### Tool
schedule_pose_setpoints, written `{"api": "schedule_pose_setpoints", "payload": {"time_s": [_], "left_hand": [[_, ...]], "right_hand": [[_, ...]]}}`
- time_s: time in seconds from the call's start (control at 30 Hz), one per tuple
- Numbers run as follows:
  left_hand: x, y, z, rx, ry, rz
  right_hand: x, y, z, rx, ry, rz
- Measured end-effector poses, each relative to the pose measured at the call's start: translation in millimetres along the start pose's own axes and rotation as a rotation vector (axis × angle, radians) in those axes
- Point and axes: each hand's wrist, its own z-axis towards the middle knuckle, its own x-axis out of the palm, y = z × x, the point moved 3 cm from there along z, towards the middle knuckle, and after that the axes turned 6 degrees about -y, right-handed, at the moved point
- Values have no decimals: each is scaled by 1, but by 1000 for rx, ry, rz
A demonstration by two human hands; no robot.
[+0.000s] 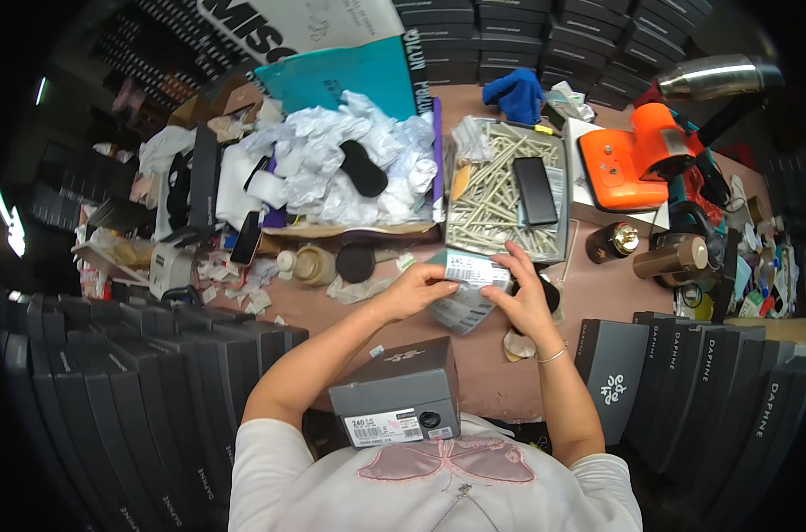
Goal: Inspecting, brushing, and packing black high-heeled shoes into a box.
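I note a pinkish-brown tabletop (500,386) before me, dark stacked boxes (509,46) beyond it, and bright white light (12,229) at far left.

Black print and bar codes cover the white labels (476,269) near centre, toward three o'clock. At six o'clock, a grey shoebox (394,387) bears a printed white end label (381,429) and a pale lid logo (404,355). White lettering marks dark boxes (671,381) at four and eight; large black capitals cross a white panel (318,27) at eleven.
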Motion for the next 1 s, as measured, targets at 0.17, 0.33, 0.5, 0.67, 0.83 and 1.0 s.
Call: {"api": "schedule_pose_setpoints", "payload": {"time_s": [0.17, 0.33, 0.5, 0.67, 0.83, 1.0], "left_hand": [[-3, 1, 9, 39, 9, 202], [-3, -29, 8, 508, -90, 609], [0, -58, 33, 351, -12, 588], [8, -54, 61, 537, -219, 592], [12, -43, 84, 585, -412, 626], [-11, -42, 87, 75, -267, 813]], "right_hand": [[4, -14, -11, 367, -20, 474], [-2, -1, -7, 303, -1, 509], [-25, -8, 11, 244, -87, 401], [-39, -14, 28, 65, -253, 215], [-79, -6, 27, -24, -623, 82], [-110, 22, 14, -93, -549, 458]]}}
